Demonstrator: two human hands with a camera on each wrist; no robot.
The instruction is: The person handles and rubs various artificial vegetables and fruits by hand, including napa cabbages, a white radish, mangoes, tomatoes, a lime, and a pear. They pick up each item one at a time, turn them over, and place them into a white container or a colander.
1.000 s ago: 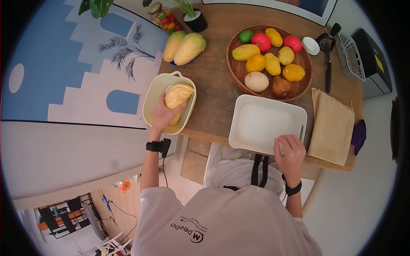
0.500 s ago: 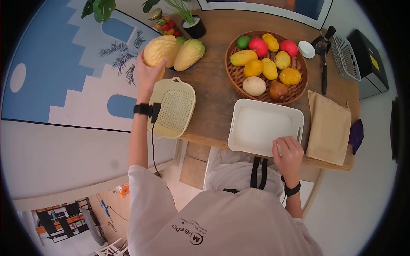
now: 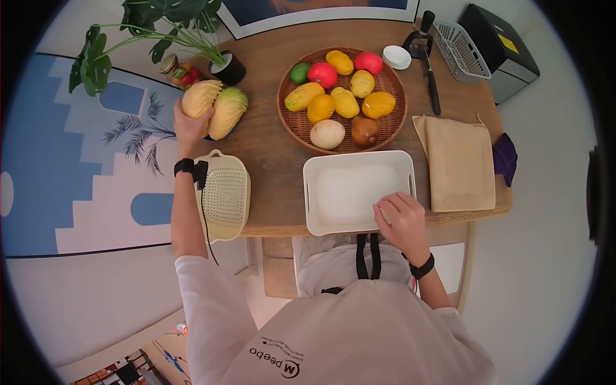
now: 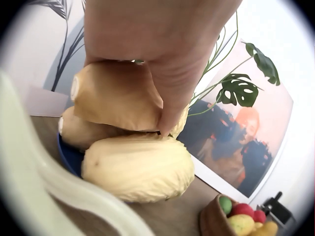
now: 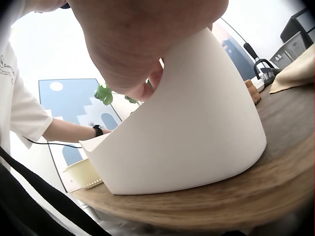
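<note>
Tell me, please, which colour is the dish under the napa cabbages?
The dish is blue; it shows best in the left wrist view.

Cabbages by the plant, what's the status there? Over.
Left hand grips one cabbage above two others on a blue plate. Right hand at the white tray. Those two crowd the space beneath.

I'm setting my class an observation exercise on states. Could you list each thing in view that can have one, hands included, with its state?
Left hand: curled round a cabbage
Right hand: loosely curled, at the tub's edge
Held cabbage: whole
Other cabbage: whole, lying down
Colander: upright, uncovered
White tub: upright, uncovered
Wicker basket: upright, holding fruit
Jar: lidded
Knife: lying down
Beige cloth: laid flat
</note>
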